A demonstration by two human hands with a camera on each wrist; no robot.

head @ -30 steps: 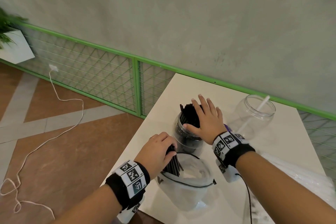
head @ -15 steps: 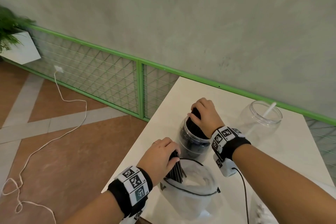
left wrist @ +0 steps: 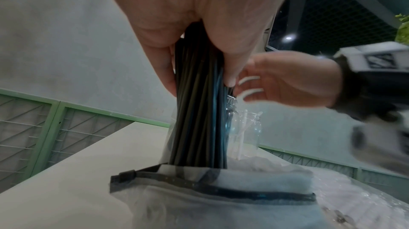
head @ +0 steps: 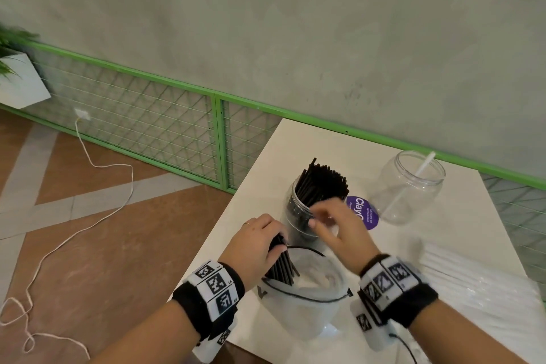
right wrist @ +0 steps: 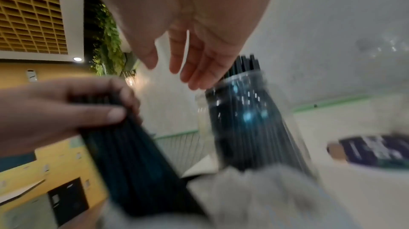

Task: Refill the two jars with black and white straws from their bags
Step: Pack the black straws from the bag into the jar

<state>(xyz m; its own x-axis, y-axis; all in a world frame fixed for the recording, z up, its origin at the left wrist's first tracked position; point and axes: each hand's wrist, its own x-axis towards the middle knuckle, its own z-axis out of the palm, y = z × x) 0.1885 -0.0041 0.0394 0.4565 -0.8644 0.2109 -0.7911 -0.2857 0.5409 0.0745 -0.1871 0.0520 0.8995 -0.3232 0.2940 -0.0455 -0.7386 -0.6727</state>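
Black straws in hand beside the filled jar

The left hand (head: 256, 241) clamps a bundle of thin black plastic straws (head: 282, 264) standing in the clear zip bag (head: 307, 301), just before the clear plastic jar full of black straws (head: 298, 213); the right hand (head: 336, 227), fingers loosely apart, hovers at that jar's mouth.

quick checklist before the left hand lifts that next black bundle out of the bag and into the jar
1. Left hand has a firm grip on the black straw bundle: ok.
2. Bundle's lower ends out of the zip bag: not ok, still inside.
3. Right hand out of the way of the black-straw jar: not ok, it is blurred at the rim.
4. Room left in that jar: cannot tell.
5. Jar standing upright: ok.
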